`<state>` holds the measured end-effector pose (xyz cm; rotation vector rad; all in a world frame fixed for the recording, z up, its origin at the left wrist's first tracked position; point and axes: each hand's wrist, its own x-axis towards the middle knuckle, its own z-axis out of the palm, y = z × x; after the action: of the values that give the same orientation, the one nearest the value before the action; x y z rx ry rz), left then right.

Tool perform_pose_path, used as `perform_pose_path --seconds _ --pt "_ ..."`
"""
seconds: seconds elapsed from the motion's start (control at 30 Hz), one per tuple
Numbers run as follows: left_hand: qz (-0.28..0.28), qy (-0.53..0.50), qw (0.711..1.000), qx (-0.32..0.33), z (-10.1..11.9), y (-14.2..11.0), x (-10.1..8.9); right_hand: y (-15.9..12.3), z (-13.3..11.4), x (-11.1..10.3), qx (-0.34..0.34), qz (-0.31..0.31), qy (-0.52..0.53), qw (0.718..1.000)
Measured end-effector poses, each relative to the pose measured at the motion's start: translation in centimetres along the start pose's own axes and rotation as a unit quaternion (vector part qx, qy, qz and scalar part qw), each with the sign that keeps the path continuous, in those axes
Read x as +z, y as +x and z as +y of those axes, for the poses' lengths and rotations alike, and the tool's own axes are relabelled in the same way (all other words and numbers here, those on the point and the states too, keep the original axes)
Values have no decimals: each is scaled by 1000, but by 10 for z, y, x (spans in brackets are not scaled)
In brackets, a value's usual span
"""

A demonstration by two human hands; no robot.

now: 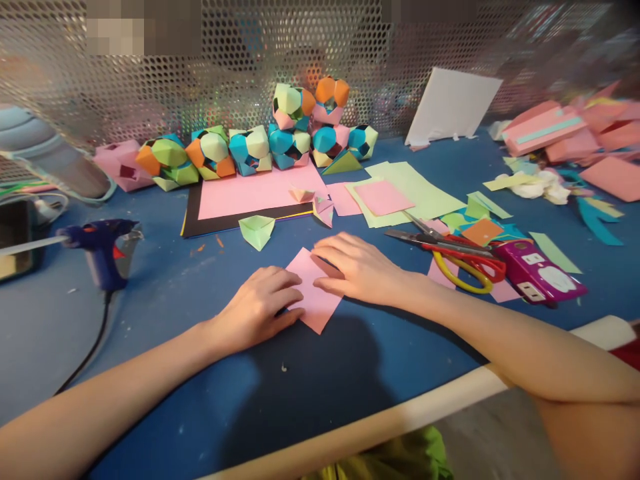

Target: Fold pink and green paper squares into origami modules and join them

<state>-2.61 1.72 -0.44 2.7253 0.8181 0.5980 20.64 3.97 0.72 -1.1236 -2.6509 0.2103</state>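
Note:
A pink square of paper (pixel 319 303) lies on the blue tabletop in front of me, turned with one corner toward me. My left hand (pixel 265 300) rests over its left side, fingers slightly bent and apart, fingertips and thumb touching the sheet. Over the upper right side lies my right hand (pixel 357 267), fingers stretched out and the thumb apart; it hides that corner. Neither hand visibly pinches the sheet. Just beyond stand a folded light green paper piece (pixel 257 231) and a folded pink piece (pixel 323 210).
Folded-paper balls (pixel 250 150) line the mesh panel at the back. A blue glue gun (pixel 103 250) stands left, its cord trailing forward. Scissors (pixel 463 263), a purple power strip (pixel 537 273) and paper scraps (pixel 483 233) lie right. Green sheets (pixel 425 190) lie behind.

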Motion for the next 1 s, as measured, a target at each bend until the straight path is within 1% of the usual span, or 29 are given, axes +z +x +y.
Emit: perform_pose_path --seconds 0.07,0.13,0.23,0.4,0.47,0.5,0.57,0.63,0.73,0.8,0.83,0.87,0.9,0.93,1.0 --pt "-20 -19 999 22 -1 1 0 2 3 6 28 4 -1 1000" --pt "-31 -51 997 38 -1 2 0 4 5 12 48 -8 13 999" --pt "-26 -82 996 35 -1 2 0 6 7 15 58 -12 54 997" --pt "8 -91 996 -23 -1 1 0 5 5 2 61 -13 123 990" --pt "26 -98 993 -63 -1 1 0 4 1 -4 74 -4 170 983" --pt "35 -107 989 -93 0 1 0 3 -1 -6 84 2 202 976" --pt "57 -142 975 -163 0 1 0 1 -6 -8 104 15 279 955" --pt "83 -187 953 -223 0 1 0 0 -9 -7 112 32 358 926" --pt "123 -255 919 -275 -1 3 0 1 -10 -4 127 54 460 877" --pt "152 -284 898 -300 0 5 -1 3 -7 -3 146 50 500 852" --pt "167 -294 889 -310 0 6 -2 4 -6 -3 156 39 504 848" --pt "181 -301 881 -317 0 7 -3 4 -5 -5 164 31 496 852" --pt "195 -308 874 -322 0 8 -3 4 -4 -7 169 36 476 862" --pt "209 -321 865 -326 0 9 -4 4 -4 -10 169 63 449 875" --pt "241 -373 835 -323 -2 10 -5 1 -4 -18 146 172 384 895"
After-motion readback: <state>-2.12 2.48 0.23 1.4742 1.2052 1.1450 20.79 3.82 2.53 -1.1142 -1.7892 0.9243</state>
